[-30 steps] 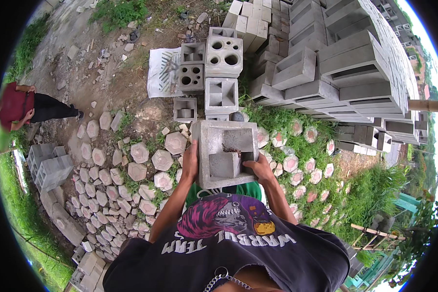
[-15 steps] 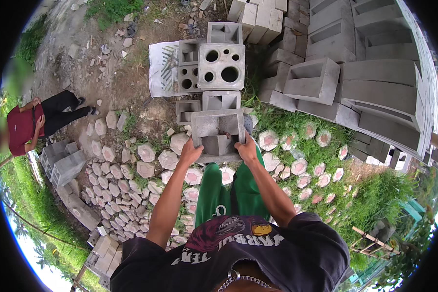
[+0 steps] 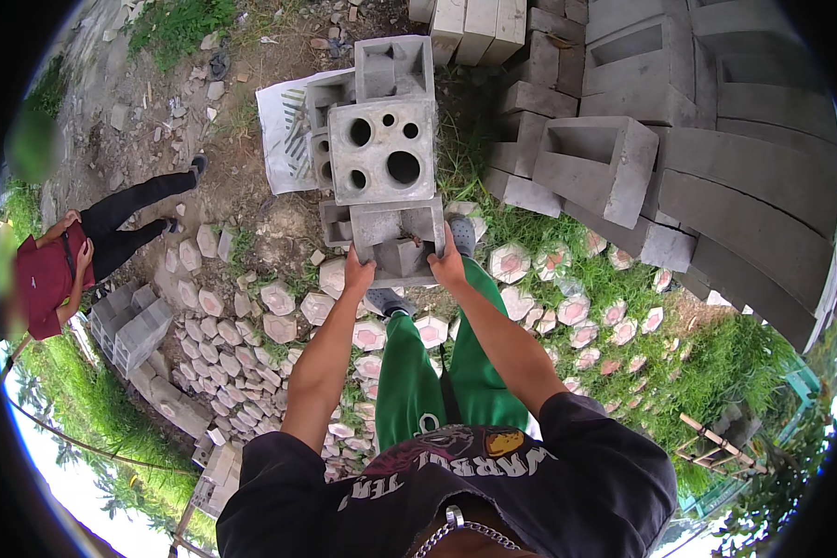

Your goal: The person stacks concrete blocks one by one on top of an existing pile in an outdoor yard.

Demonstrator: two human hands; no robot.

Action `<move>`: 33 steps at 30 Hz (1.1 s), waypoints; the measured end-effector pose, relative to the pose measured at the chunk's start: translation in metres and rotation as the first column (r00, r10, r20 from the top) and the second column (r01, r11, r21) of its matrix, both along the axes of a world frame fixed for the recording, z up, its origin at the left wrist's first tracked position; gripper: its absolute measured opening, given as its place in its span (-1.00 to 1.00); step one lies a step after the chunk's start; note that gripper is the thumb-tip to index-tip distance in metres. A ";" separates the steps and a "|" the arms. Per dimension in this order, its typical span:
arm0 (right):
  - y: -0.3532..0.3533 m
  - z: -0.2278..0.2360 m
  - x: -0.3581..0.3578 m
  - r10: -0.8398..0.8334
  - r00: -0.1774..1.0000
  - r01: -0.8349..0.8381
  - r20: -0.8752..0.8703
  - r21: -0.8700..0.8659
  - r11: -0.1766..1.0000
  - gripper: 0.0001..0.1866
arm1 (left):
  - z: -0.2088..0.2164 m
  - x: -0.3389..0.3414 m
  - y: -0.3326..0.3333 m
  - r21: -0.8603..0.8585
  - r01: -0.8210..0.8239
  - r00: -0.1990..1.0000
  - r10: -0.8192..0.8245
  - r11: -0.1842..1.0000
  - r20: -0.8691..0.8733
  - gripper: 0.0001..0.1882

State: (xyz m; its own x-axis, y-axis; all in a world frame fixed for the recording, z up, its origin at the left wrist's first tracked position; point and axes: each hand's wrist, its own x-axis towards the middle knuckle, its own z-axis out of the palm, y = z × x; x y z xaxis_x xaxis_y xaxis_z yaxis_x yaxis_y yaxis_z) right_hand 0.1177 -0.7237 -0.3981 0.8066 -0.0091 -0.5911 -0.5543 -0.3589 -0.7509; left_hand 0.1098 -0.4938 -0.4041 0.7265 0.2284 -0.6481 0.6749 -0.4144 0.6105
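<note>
My left hand (image 3: 360, 272) and my right hand (image 3: 448, 263) grip the two sides of a grey concrete ventilation block (image 3: 402, 255) with a divided hollow inside. Fingers are wrapped round its near corners, partly hidden by the walls. The block's far edge meets, in this view, the near edge of a concrete block with several round holes (image 3: 378, 152); whether they touch I cannot tell. Beyond that stands another hollow block (image 3: 370, 73). More blocks show along the left of this row, one of them a hollow block (image 3: 335, 219) beside the held one.
A white printed sack (image 3: 277, 139) lies left of the row. Stacked concrete blocks (image 3: 614, 167) rise on the right. Hexagonal pavers (image 3: 279, 298) cover the ground around my feet. A person in a maroon shirt (image 3: 46, 279) stands at left, near grey blocks (image 3: 139, 335).
My hands have carried the block away from my body, over the row's near end; the block lying there before is now hidden. My feet now show more. The person at left has shifted their legs.
</note>
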 end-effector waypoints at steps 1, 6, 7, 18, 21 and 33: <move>0.003 -0.011 -0.005 0.036 0.999 -0.036 -0.003 0.038 0.999 -0.02 | -0.002 -0.007 0.005 0.017 -0.035 0.999 0.035 0.999 -0.019 -0.32; -0.017 -0.002 0.013 0.148 0.984 -0.128 -0.099 0.189 0.974 0.04 | 0.014 0.018 0.005 0.049 0.030 0.963 -0.015 0.998 -0.270 -0.40; -0.016 0.004 0.017 0.191 0.957 -0.149 -0.219 0.194 0.970 0.05 | 0.012 0.014 0.013 0.050 0.048 0.970 -0.034 0.998 -0.241 -0.39; -0.003 0.011 -0.057 0.138 0.924 -0.187 -0.358 -0.106 0.977 -0.20 | 0.108 -0.072 -0.111 -0.087 -0.388 0.912 0.396 0.918 0.110 -0.54; 0.016 0.029 -0.098 0.098 0.924 -0.147 -0.371 -0.107 0.983 -0.37 | 0.131 -0.126 -0.128 -0.310 -0.673 0.713 0.701 0.672 -0.027 -0.44; 0.097 0.076 -0.354 0.702 0.501 -0.556 -0.506 0.433 0.709 -0.67 | 0.135 -0.560 -0.080 -0.073 -0.955 0.261 0.929 0.289 0.264 -0.22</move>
